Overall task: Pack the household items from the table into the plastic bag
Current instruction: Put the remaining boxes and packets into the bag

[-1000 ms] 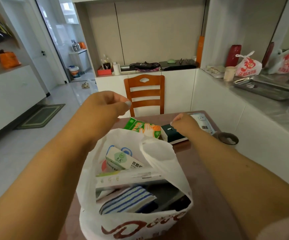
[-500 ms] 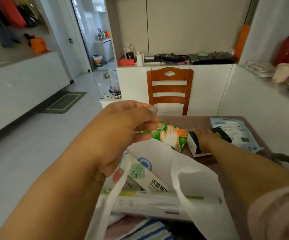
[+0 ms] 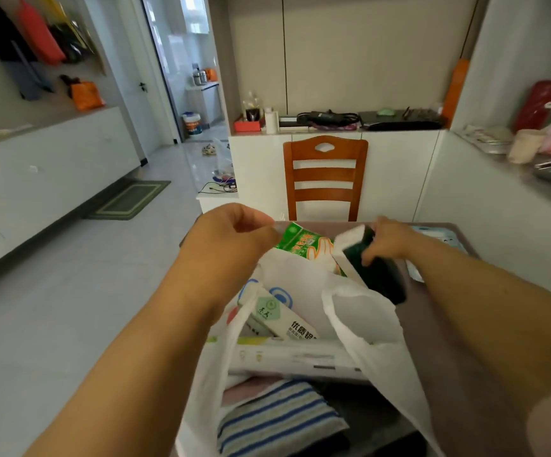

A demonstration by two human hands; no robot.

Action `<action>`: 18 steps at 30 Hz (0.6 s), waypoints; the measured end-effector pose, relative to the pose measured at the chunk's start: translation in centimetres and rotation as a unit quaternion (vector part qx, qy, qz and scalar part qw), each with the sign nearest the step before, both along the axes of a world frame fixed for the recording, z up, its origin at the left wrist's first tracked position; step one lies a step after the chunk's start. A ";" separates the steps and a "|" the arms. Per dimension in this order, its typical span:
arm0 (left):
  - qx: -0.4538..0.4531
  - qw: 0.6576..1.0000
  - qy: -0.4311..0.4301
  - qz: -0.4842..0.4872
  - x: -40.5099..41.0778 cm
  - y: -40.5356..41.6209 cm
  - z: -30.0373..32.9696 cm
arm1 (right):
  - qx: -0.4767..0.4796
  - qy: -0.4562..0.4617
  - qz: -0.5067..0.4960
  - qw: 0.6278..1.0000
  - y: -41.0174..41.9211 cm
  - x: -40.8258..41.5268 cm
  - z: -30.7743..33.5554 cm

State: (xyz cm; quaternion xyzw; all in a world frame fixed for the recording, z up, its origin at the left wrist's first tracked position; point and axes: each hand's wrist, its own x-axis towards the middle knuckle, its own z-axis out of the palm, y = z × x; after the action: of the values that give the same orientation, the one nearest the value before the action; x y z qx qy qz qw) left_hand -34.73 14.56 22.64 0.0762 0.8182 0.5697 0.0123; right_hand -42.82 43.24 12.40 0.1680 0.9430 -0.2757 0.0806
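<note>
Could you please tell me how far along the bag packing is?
Well along: a striped cloth and boxes already sit in the plastic bag. The left hand holds its handle up; the right hand lifts a dark box. The green glove packet and blue-white packet remain.

Both bare forearms reach far across. Left hand (image 3: 231, 239) raised, fingers curled, pinching white plastic. Right hand (image 3: 388, 240) farther right, fingers curled round a dark box, tilted.

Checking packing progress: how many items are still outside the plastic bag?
3 visible: a green glove packet on the table behind the plastic bag, a dark box lifted in the right hand, a pale blue packet beyond. Others may be hidden.
</note>
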 end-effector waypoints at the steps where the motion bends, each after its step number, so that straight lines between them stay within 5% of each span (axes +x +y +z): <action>1: -0.037 0.999 0.017 0.011 0.7 -0.5 0.0 | -0.043 0.044 0.010 0.998 -0.8 0.7 2.5; 7: -0.303 0.952 0.026 -0.032 3.4 -2.8 -1.7 | -0.302 0.212 0.044 0.928 -6.2 4.0 13.8; 9: -0.262 0.964 0.033 -0.017 3.6 -3.6 -2.3 | -0.349 0.210 0.075 0.910 -8.3 5.2 15.3; 11: -0.121 0.992 -0.007 0.039 3.7 -4.7 -1.9 | -0.355 0.176 0.105 0.912 -10.4 6.0 15.7; 14: 0.103 0.987 -0.047 0.117 4.1 -6.0 -0.4 | -0.226 0.101 0.159 0.956 -13.0 6.8 14.5; 18: 0.150 0.979 -0.043 0.128 4.6 -6.1 0.1 | 0.076 0.013 0.289 0.954 -17.5 8.5 11.5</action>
State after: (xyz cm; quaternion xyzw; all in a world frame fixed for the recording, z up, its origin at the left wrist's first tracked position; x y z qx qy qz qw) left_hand -30.14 8.50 22.77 -0.0531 0.7249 0.6858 -0.0375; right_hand -34.30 25.78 23.89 -0.1101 0.9704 -0.1698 0.1315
